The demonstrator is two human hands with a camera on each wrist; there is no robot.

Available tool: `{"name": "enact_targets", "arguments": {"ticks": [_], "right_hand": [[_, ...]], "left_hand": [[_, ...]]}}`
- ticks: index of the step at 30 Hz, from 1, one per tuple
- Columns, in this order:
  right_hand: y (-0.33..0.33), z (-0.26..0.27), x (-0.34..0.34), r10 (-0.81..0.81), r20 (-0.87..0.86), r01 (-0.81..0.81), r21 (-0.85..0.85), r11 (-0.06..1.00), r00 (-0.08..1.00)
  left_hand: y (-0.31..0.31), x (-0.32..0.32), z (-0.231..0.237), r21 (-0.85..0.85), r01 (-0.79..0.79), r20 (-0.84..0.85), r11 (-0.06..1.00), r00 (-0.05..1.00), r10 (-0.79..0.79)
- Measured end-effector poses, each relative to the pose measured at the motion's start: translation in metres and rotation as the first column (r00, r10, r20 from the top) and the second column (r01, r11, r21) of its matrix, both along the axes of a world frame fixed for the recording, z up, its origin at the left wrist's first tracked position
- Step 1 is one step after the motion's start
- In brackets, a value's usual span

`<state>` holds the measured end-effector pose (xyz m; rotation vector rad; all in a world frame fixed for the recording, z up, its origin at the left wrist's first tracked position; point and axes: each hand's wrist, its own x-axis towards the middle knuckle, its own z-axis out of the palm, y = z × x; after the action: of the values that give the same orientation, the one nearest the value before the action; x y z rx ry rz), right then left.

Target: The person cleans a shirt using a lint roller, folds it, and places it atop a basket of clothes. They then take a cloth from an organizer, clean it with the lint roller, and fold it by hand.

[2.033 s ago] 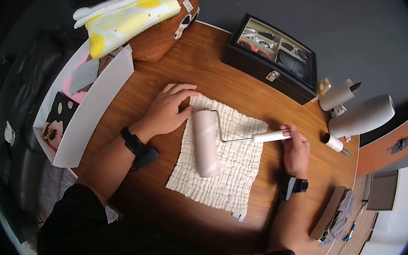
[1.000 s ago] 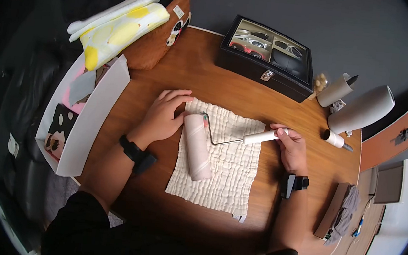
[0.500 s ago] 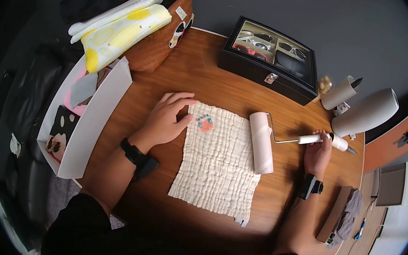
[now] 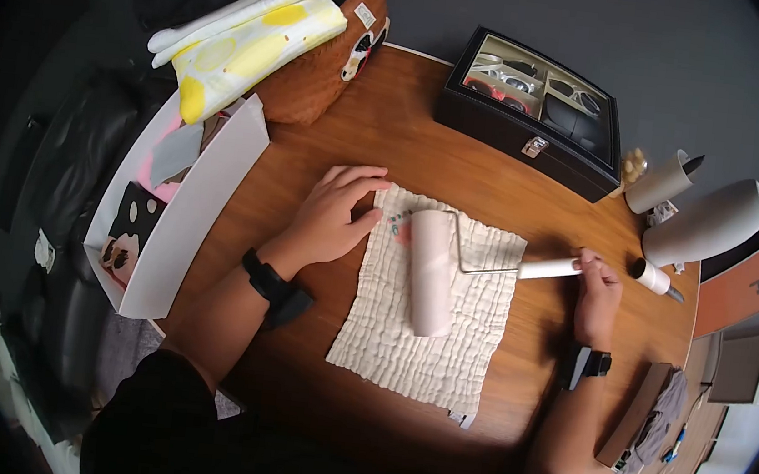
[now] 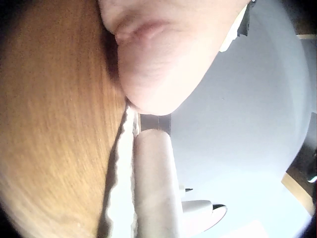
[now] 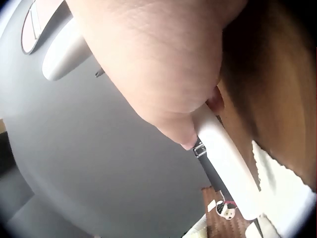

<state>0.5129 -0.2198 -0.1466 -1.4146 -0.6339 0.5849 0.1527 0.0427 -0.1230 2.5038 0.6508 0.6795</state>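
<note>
A cream crinkled cloth (image 4: 469, 355) lies flat on the wooden table. The pale roller (image 4: 432, 274) rests across its upper middle, partly covering a small coloured print (image 4: 400, 228). My right hand (image 4: 598, 299) grips the white handle (image 4: 550, 269) beyond the cloth's right edge; the right wrist view shows thumb and fingers around that handle (image 6: 229, 166). My left hand (image 4: 334, 214) rests at the cloth's upper left corner, fingers relaxed and touching it. In the left wrist view, the roller (image 5: 157, 183) lies close to this hand (image 5: 158, 54).
A white bin (image 4: 204, 211) and a brown basket (image 4: 312, 80) with folded towels stand at the left. Behind the cloth is a black glasses case (image 4: 525, 150). A grey-white vase (image 4: 710, 223), a small roller (image 4: 652, 276) and a brown box (image 4: 636, 415) are at the right.
From half a second ago, the roller has moved left from the cloth's right edge to its upper middle, with my right hand still gripping the handle. The left hand stays at the corner.
</note>
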Motion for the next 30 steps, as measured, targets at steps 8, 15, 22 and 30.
{"name": "enact_targets", "arguments": {"ticks": [8,15,22,30], "right_hand": [[0.005,0.016,-0.001,-0.103,-0.339,0.21,0.295,0.932,0.935],[0.006,0.004,-0.005,-0.097,-0.163,0.116,0.11,0.987,0.982],[0.008,0.017,-0.02,-0.07,-0.044,0.068,-0.041,0.997,0.997],[0.006,0.009,-0.009,-0.09,-0.147,0.097,0.041,0.994,0.985]], "left_hand": [[0.0,0.001,0.001,-0.003,0.01,-0.005,1.0,1.0,-0.01],[0.0,0.003,-0.002,0.005,0.024,0.025,1.0,0.999,-0.024],[-0.001,0.002,0.0,-0.007,0.002,0.015,1.0,1.0,-0.002],[0.0,0.003,0.0,0.005,0.005,0.016,1.0,1.0,-0.005]]}}
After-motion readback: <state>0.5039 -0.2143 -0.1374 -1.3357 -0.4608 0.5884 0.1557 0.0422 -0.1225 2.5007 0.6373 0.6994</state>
